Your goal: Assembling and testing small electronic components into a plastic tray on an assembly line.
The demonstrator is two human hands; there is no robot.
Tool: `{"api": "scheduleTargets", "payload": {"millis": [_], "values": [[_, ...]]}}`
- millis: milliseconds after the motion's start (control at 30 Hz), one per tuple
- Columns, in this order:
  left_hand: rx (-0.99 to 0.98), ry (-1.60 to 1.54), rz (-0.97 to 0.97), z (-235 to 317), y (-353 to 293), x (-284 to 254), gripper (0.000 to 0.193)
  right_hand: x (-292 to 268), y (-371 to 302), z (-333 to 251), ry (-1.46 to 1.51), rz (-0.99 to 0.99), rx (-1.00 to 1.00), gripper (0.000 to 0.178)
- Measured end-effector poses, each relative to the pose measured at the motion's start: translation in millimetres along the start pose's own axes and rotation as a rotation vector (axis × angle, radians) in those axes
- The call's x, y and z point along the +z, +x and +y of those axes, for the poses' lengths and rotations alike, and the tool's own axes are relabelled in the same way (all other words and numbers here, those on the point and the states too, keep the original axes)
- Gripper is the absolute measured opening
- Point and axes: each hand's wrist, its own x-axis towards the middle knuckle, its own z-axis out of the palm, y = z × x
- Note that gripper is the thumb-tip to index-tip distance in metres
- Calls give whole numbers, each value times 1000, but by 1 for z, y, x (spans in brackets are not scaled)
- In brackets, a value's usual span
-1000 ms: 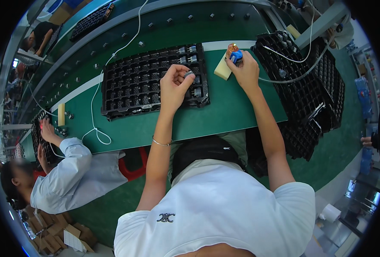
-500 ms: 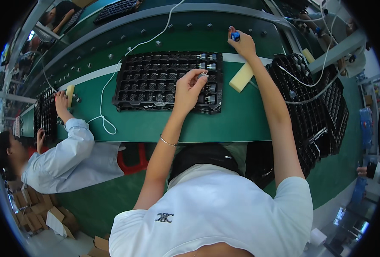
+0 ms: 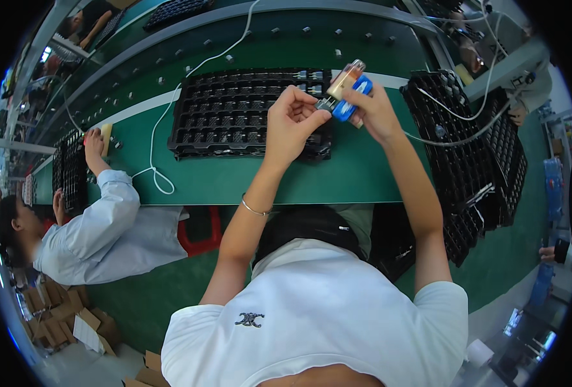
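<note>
"Over the green bench (image 3: 234, 182), reading from the left, what do you meet first?"

"The black compartment tray (image 3: 215, 119), lying flat, long side across the bench. Next the left hand (image 3: 293, 122), above the tray's right end — thumb and fingertips pinched round a small metal part (image 3: 325, 104)."

"Which way does the part lie from those fingers?"

"At their right, between them and the blue-and-brass tool (image 3: 344, 109). Its long axis is too small to make out."

"And the tool's line?"

"Slanted, upper right to lower left, the lower end just beside the part — whether they touch, I can't tell. The right hand (image 3: 377, 115) grips it, fingers curled."

"Nearer hand to the part?"

"The left, which holds it. Farther right, black trays (image 3: 453, 148) lie piled."
</note>
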Motion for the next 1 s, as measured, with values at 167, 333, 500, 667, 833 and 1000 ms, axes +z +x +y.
{"api": "scheduleTargets", "payload": {"millis": [167, 333, 500, 667, 833, 1000], "values": [[-65, -92, -98, -6, -6, 10, 30, -3, -23, 8, 96, 36, 38, 35], [-171, -135, -221, -6, -10, 3, 34, -11, -36, 13, 273, -157, 231, 37], [-8, 793, -195, 16, -19, -6, 44, -42, -43, 34, 259, -172, 263, 40], [138, 1491, -24, 1, -28, -33, 46, -77, -25, 52, -716, 457, -280, 47], [96, 1416, 32, -11, -24, -27, 47, -78, -20, 62, -1001, 491, -246, 50], [70, 1459, 30, -14, -1, -20, 46, -79, -18, 67, -1051, 553, -291, 51]]}}
